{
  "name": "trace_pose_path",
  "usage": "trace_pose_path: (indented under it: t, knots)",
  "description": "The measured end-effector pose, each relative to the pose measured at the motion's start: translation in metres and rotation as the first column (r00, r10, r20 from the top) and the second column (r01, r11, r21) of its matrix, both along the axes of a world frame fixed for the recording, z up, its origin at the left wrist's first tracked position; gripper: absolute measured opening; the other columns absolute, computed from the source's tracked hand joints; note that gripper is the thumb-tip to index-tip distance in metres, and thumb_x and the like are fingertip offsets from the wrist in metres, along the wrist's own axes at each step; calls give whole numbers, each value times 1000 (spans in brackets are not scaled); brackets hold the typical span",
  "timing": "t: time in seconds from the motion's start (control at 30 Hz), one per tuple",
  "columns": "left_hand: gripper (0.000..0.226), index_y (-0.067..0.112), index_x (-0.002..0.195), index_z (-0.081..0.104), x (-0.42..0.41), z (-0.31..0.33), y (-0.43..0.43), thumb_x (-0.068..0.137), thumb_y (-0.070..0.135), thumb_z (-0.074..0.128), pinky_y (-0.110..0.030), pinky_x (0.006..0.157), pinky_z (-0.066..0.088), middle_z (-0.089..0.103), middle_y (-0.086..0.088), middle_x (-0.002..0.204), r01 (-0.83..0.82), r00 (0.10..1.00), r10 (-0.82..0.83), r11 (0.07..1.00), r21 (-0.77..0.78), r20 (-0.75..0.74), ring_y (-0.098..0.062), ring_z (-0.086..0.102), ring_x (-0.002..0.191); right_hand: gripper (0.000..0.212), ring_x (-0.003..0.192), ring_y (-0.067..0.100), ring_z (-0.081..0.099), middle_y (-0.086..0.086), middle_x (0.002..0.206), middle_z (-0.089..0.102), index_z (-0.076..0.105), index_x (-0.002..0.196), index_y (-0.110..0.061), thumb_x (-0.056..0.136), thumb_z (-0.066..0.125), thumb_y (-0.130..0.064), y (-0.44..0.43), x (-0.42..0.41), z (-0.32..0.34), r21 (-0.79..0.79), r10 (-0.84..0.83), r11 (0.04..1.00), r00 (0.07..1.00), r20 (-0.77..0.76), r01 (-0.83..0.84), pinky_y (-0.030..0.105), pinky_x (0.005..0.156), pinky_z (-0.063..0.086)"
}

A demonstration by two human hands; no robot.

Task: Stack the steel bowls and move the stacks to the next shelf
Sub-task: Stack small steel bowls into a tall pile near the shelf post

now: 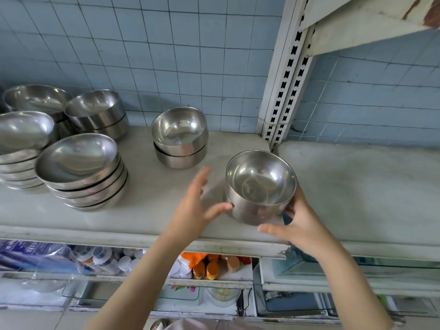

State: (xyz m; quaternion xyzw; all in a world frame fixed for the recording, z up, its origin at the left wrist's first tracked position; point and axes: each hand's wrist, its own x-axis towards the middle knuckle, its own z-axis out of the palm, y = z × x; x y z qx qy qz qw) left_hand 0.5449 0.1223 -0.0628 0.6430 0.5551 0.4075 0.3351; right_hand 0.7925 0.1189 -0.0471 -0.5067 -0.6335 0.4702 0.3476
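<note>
A short stack of two steel bowls (259,186) sits near the front right of the left shelf (147,210), close to the upright post. My right hand (300,225) holds its right side, fingers curled round the wall and thumb stretched out in front. With straight fingers, my left hand (197,206) is beside the stack's left side and its thumb touches the lower bowl. Another two-bowl stack (179,136) stands behind. Taller stacks of wide bowls (81,170) crowd the left end.
The neighbouring shelf (357,191) to the right shows bare grey surface. A perforated upright post (283,91) divides the two shelves at the tiled wall. An upper shelf (371,22) overhangs at top right. Bottles and jars (204,267) fill the lower shelves.
</note>
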Motion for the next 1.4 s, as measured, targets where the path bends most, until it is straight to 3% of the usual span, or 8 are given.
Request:
trace_pose_path:
  t: [0.13,0.3,0.5,0.7,0.87,1.1,1.27,1.4]
  knots:
    - [112,21,152,15,-18,15,8,67,69,69,-35,120,15,8,0,162,-333,941,317,928,168,117,-5,7,147,110,119,-10,55,-33,123,59,36,144,-41,50,93,-43,-2,-8,-13,99,-120,988,992,45,115,13,97,43]
    - [124,14,153,-1,-36,46,56,68,42,83,-26,115,1,-16,-7,160,-472,881,467,876,98,73,-14,-12,148,94,111,-12,56,-22,125,58,40,133,-45,59,95,-27,17,-35,-15,155,-189,971,982,24,183,8,90,46]
    - [111,13,151,17,-50,42,81,68,41,84,-26,112,22,30,-4,153,-498,867,493,864,78,81,-19,24,142,110,127,-6,50,-19,140,51,28,151,-33,64,93,-24,22,-52,-28,83,-195,975,971,-139,208,22,109,39]
    - [107,20,150,23,-49,56,70,66,48,83,-36,117,25,34,1,151,-562,827,541,797,220,152,-15,27,141,111,117,-19,51,-26,134,52,27,151,-37,63,93,-26,21,-51,-29,99,-199,971,966,-164,217,5,93,42]
    - [115,20,151,23,-24,85,41,57,61,75,-12,106,33,43,17,139,-355,922,300,907,225,244,1,40,132,116,123,-10,52,-33,134,50,26,151,-43,55,92,-43,21,-54,-24,126,-169,972,966,-197,196,19,100,45]
    - [117,25,150,26,11,77,27,53,68,73,-19,112,27,39,14,148,-61,998,57,984,165,31,0,33,137,104,125,-3,55,-34,135,53,30,141,-55,57,91,-48,20,-57,-20,172,-167,964,964,-207,204,27,99,50]
    - [117,21,151,24,16,74,29,57,59,82,1,102,19,27,39,132,-22,999,29,985,172,-38,12,26,131,102,125,3,57,-22,136,57,33,144,-42,61,92,-37,21,-55,-22,186,-169,961,966,-194,205,33,102,51]
    - [115,27,151,23,12,72,32,56,67,73,-18,111,22,31,17,150,-8,997,20,988,152,-81,-1,27,140,113,129,-1,52,-19,144,49,25,152,-37,61,91,-42,19,-56,-22,183,-174,960,965,-195,210,29,104,49]
